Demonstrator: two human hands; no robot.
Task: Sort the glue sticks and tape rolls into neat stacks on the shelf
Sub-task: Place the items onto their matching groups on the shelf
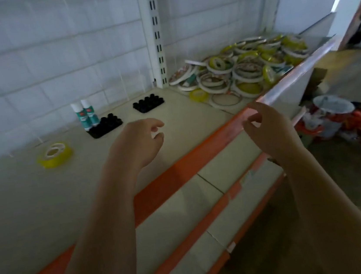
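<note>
A jumbled pile of tape rolls (243,67), white and yellow, fills the right part of the cream shelf (23,201). A short stack of yellow and white tape rolls (54,154) sits alone at the left. Two glue sticks (85,114) with white caps stand upright at the back corner of a black holder tray (106,127). A second black tray (148,103) lies further right. My left hand (139,142) hovers over the shelf's middle, fingers loosely curled, holding nothing. My right hand (265,131) hangs above the shelf's orange front edge, fingers loosely curled and empty.
A white slotted upright (155,35) divides the tiled back wall. A clear rail (299,74) runs along the shelf front at right. Lower shelves with orange edges (209,231) step out below. Clutter lies on the floor (341,121) at right.
</note>
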